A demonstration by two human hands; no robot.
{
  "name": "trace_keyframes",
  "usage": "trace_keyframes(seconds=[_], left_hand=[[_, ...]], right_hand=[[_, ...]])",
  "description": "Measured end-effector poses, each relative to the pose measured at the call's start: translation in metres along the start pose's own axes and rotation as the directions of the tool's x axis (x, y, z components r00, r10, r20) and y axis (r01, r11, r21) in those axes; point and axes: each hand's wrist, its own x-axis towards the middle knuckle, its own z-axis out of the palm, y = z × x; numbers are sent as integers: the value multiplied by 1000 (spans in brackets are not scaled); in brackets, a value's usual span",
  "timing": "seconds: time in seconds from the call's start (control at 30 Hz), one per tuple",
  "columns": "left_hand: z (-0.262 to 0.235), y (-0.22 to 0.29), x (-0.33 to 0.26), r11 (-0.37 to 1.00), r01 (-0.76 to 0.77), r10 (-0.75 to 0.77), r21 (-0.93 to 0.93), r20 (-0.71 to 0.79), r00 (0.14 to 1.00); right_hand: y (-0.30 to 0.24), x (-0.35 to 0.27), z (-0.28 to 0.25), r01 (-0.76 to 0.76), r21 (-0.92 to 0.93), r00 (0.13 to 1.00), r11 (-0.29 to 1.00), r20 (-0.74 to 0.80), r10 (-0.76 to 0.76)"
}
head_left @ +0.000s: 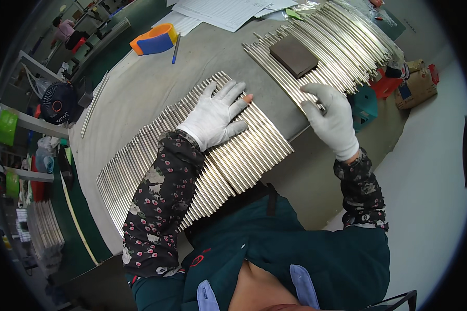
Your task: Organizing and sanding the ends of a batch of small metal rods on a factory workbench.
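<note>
My left hand (215,115), in a white glove with one bare fingertip, lies flat with its fingers spread on a wide row of thin shiny metal rods (254,150). These rods lie side by side on the grey table. To the right, my gloved right hand (334,122) is at the near ends of a second row of metal rods (342,39). Its thumb and fingers are curved and apart, with rod ends showing between them; whether they touch a rod is hard to see. A dark brown block (294,56) rests on that second row.
Paper sheets (218,11), an orange and blue tape-like ring (154,40) and a blue pen (176,49) lie at the back of the table (140,88). A black fan (58,102) stands left. Beyond the right edge are a teal bin (365,109) and a brown sack (417,88).
</note>
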Motion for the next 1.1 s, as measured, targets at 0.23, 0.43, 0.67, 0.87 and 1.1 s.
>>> trace_keyframes(seconds=[0.23, 0.43, 0.67, 0.87, 1.1], left_hand=[[4, -2, 0, 1000, -17, 17, -5, -34, 999], [-1, 0, -5, 1000, -11, 11, -4, -33, 999], [1, -1, -4, 999, -12, 10, -30, -53, 999], [0, 1, -4, 999, 2, -4, -39, -29, 1000], [1, 1, -4, 999, 25, -26, -20, -70, 997]], right_hand=[[47, 51, 43, 14, -606, 999, 795, 50, 21], [55, 59, 61, -35, -688, 985, 725, 98, 141], [35, 53, 39, -43, -576, 998, 816, 12, 61], [-27, -25, -8, -117, -236, 980, 965, 131, 151], [-50, -83, -28, -202, -263, 953, 943, 169, 252]])
